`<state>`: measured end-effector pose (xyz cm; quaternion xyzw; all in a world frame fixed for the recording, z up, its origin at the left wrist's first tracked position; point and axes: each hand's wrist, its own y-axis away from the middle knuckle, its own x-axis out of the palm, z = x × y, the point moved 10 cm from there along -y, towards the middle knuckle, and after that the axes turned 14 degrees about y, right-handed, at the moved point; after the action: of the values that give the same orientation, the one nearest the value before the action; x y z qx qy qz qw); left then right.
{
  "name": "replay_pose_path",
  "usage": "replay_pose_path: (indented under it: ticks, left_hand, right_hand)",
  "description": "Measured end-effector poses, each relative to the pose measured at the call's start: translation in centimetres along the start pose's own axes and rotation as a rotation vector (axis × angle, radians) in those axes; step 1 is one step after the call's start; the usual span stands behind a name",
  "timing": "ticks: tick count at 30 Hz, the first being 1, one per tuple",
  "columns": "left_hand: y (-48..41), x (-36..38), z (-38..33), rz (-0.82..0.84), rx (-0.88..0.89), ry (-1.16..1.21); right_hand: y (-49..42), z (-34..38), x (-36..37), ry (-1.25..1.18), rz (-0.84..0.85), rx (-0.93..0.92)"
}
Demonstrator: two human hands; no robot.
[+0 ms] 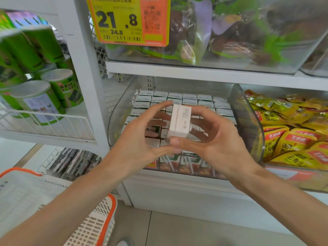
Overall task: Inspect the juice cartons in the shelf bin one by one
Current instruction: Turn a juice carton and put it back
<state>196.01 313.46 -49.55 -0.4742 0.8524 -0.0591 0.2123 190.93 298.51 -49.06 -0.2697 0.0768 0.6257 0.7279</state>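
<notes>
Since its white end with the small print faces the camera, the carton (179, 121) is probably held just above the bin (252, 110) for a date check. The left hand (142, 137) and right hand (218, 139) each pinch it between thumb and fingers. More cartons (195, 101) stand packed in the bin, and yellow packets (291, 139) lie to its right.

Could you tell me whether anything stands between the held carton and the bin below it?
Nothing visible does. The left hand and right hand hold the carton above the open-topped clear bin; only their own fingers lie between it and the packed cartons below.
</notes>
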Motion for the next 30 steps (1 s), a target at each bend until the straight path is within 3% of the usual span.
replay_pose_path:
  ticks: [6, 12, 21, 30]
  left_hand:
    - [0.2, -0.5, 0.1, -0.048, 0.008, -0.006]
    - [0.5, -2.8, 1.2, -0.037, -0.05, 0.015]
    - [1.7, -7.8, 2.4, -0.257, -0.124, -0.248]
    - [2.2, -8.7, 3.3, -0.254, -0.168, -0.238]
  right_hand:
    - [-0.4, -0.7, 0.6, 0.142, -0.092, 0.083]
    - [-2.2, 1.3, 2.4, 0.23, 0.065, -0.113]
    - [-5.1, 1.0, 3.6, 0.351, -0.061, -0.089]
    - [-6.4, 1.8, 3.8, 0.526, -0.007, -0.218]
